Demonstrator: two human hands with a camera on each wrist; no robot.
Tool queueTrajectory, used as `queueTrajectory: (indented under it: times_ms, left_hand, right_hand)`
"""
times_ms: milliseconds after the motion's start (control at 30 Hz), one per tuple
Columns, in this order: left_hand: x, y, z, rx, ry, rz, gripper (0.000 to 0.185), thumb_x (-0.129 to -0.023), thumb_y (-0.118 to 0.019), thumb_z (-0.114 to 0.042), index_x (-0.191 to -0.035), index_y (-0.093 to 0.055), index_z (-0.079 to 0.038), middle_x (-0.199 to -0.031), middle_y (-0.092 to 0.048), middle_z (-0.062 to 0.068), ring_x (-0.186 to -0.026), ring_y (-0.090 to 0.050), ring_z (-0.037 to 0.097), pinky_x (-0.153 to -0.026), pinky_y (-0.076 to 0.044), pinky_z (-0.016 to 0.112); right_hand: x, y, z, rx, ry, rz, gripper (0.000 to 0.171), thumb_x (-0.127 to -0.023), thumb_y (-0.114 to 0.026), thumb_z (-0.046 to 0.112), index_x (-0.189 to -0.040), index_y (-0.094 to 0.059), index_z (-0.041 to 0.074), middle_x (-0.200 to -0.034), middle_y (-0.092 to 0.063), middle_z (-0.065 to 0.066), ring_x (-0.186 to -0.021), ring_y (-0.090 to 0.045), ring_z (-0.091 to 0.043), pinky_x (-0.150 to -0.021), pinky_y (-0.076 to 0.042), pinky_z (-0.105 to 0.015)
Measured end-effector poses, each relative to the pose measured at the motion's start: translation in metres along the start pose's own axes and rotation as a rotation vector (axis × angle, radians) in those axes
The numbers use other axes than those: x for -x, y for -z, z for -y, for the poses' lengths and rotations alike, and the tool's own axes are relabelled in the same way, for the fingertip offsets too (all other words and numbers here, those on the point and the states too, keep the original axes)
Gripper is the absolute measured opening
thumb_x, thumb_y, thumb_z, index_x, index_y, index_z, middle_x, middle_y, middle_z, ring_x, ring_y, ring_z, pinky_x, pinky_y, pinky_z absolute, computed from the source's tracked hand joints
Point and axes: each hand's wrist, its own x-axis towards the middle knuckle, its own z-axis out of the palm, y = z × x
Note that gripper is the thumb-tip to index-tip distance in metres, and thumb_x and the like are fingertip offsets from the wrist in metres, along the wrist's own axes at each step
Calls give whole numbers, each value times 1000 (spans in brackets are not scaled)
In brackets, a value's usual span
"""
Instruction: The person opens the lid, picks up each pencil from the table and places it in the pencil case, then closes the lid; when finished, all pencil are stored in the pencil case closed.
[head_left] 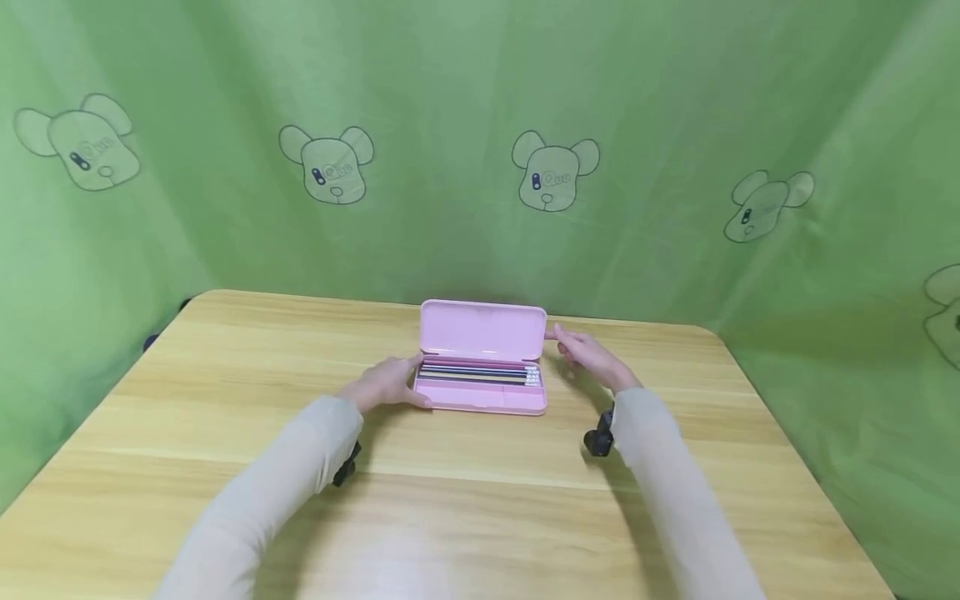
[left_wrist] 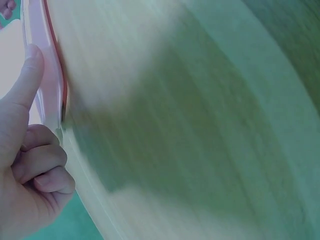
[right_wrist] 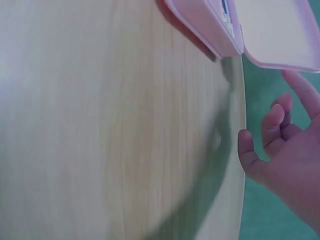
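A pink pencil case (head_left: 457,400) lies on the table with its lid (head_left: 482,329) raised at the back. Several pencils (head_left: 472,372) lie side by side in its rear compartment, their white eraser ends to the right; the front compartment is bare. My left hand (head_left: 384,383) holds the case's left end, thumb at the front corner and forefinger toward the hinge side. In the left wrist view its other fingers (left_wrist: 47,162) are curled by the case's end. My right hand (head_left: 596,360) reaches the lid's right edge with an outstretched index finger (right_wrist: 302,92); its other fingers are loosely bent.
The case stands near the far edge of the wooden table (head_left: 465,517). A green curtain (head_left: 450,167) printed with bear heads hangs close behind the table and along its sides. A black wrist camera (head_left: 600,435) sits under the right sleeve.
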Motion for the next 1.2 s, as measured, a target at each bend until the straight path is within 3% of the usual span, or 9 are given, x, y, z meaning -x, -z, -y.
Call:
queueTrajectory:
  times_ms: [167, 300, 667, 833, 900, 967, 1033, 1133, 1200]
  left_hand:
    - [1, 1, 1, -2, -1, 2, 96, -69, -75, -43, -141, -28, -1, -134, -42, 25, -120, -46, 38, -100, -39, 45]
    - [-1, 0, 0, 3, -5, 11, 95, -69, -75, -44, -141, -28, -2, -135, -41, 26, -121, -45, 38, -100, -38, 46]
    - [-3, -1, 0, 50, 32, -15, 97, -68, -76, -44, -142, -28, -6, -133, -43, 27, -113, -51, 34, -96, -42, 44]
    - [-5, -1, -1, 72, 30, -17, 97, -70, -75, -43, -141, -27, 0, -130, -45, 30, -111, -53, 33, -98, -41, 43]
    - [-5, 1, -1, 77, 36, -9, 97, -69, -75, -45, -141, -28, 1, -127, -48, 29, -98, -57, 28, -93, -45, 40]
    - [-5, 5, -1, 80, 43, -1, 97, -70, -73, -47, -141, -27, 1, -104, -62, 24, -73, -57, 18, -76, -51, 33]
    - [-4, 9, 0, 108, 44, 1, 98, -72, -71, -48, -142, -23, 1, -76, -63, 13, -54, -46, 11, -60, -47, 26]
    - [0, 14, 4, 182, 34, -15, 95, -77, -67, -47, -144, -18, -2, -50, -39, -2, -43, -29, 7, -60, -46, 27]
    - [4, 14, 6, 239, 5, -39, 87, -81, -63, -45, -144, -21, -4, -53, -46, 1, -46, -32, 6, -70, -48, 31]
  right_hand:
    - [6, 1, 5, 67, -5, -76, 66, -97, -26, 49, -122, -52, -6, -94, -49, -18, -90, -44, -29, -87, -37, -44]
    - [9, -2, 6, 123, -14, -142, 62, -94, -37, 49, -116, -56, -6, -127, -49, -26, -119, -41, -40, -103, -27, -56]
    - [17, -4, 15, 172, -28, -141, 61, -92, -41, 51, -119, -56, -2, -129, -49, -24, -125, -38, -39, -105, -22, -59]
    - [19, -2, 19, 152, -63, -72, 60, -90, -47, 50, -123, -54, 1, -135, -43, -22, -129, -33, -38, -106, -19, -58]
    - [22, 0, 19, 161, -63, -41, 59, -90, -48, 48, -126, -51, 1, -136, -42, -22, -129, -32, -38, -107, -19, -57]
    - [25, 1, 19, 176, -57, -13, 59, -91, -50, 44, -130, -47, 0, -137, -40, -23, -129, -31, -39, -107, -19, -56]
    - [28, 1, 18, 197, -43, 8, 58, -90, -52, 41, -132, -45, 0, -135, -42, -25, -126, -35, -39, -106, -23, -55]
    - [31, -2, 15, 210, -8, 46, 55, -89, -55, 32, -133, -44, 1, -121, -50, -25, -112, -46, -37, -96, -37, -48]
    - [32, -4, 12, 223, 13, 66, 54, -88, -57, 28, -132, -44, 0, -108, -53, -22, -100, -49, -32, -86, -42, -39]
